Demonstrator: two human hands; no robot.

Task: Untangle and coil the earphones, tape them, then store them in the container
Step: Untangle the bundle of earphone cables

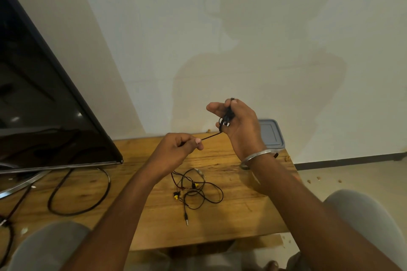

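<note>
Both hands are raised above the wooden table (231, 211). My right hand (239, 125) holds a black earphone cable (226, 117) wound in loops around its fingers. A short straight stretch of that cable runs down-left to my left hand (178, 149), which pinches its end between thumb and fingers. A second, tangled set of earphones (196, 189) with yellow earbuds and a metal jack lies on the table below my hands. The grey-lidded container (272, 136) stands at the table's far right edge, partly hidden behind my right hand.
A large black screen (44, 105) on a metal stand fills the left side, with a thick black power cable (81, 193) looped on the table beside it. A metal bangle circles my right wrist. Pale chairs sit at the lower left and right. A plain wall rises behind.
</note>
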